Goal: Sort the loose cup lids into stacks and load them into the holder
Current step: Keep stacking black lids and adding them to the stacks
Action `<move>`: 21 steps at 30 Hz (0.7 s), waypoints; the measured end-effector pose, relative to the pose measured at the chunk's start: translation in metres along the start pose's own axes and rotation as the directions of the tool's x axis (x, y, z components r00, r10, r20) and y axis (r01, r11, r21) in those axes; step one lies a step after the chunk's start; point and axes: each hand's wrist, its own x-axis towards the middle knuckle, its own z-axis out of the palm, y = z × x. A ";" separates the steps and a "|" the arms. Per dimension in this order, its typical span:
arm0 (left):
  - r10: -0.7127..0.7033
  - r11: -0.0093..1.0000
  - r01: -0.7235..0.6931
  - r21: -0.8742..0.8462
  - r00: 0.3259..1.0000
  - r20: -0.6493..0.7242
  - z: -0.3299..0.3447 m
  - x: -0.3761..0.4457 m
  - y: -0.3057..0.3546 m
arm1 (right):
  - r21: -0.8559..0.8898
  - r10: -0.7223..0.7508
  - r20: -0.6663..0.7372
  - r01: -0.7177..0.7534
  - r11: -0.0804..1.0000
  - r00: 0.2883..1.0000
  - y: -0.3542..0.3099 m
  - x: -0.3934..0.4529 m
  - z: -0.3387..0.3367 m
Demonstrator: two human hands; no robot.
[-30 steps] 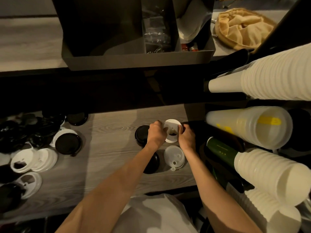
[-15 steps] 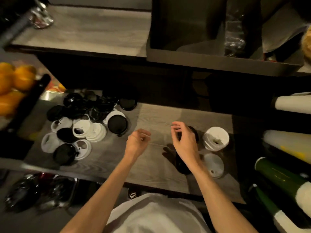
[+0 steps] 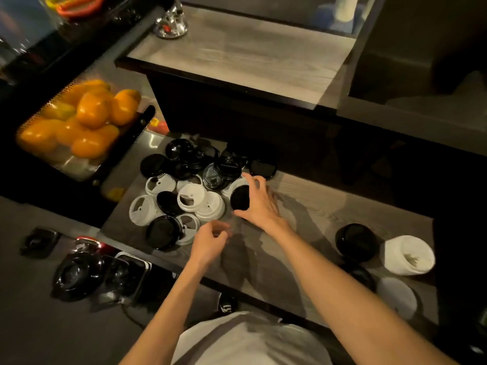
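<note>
Right hand grips black lid — tilted, face leftward.

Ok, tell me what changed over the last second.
Both hands let go of the white lid stack at the right and swung left to the loose pile. The right hand now closes its thumb and fingers around a black lid at the pile's edge; the left hand hovers empty beside it. The white stack and the black stack stay put on the counter.

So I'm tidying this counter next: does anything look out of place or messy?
Yes: the loose lids lie jumbled, black and white mixed, some overlapping or upside down. The right hand grips a black lid at the pile's edge.
</note>
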 end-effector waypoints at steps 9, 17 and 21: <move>-0.026 0.998 0.031 -0.059 0.995 0.099 -0.030 0.014 -0.011 | -0.182 0.122 -0.145 -0.147 0.972 0.982 0.001 0.028 0.057; -0.088 0.959 0.123 -0.254 0.985 0.148 -0.026 0.024 0.002 | -0.070 0.214 -0.125 -0.224 0.972 0.969 0.009 0.004 0.049; -0.110 0.882 0.191 -0.431 0.972 0.206 -0.021 0.026 0.016 | 0.253 0.147 -0.065 -0.127 0.959 0.987 -0.001 -0.033 0.014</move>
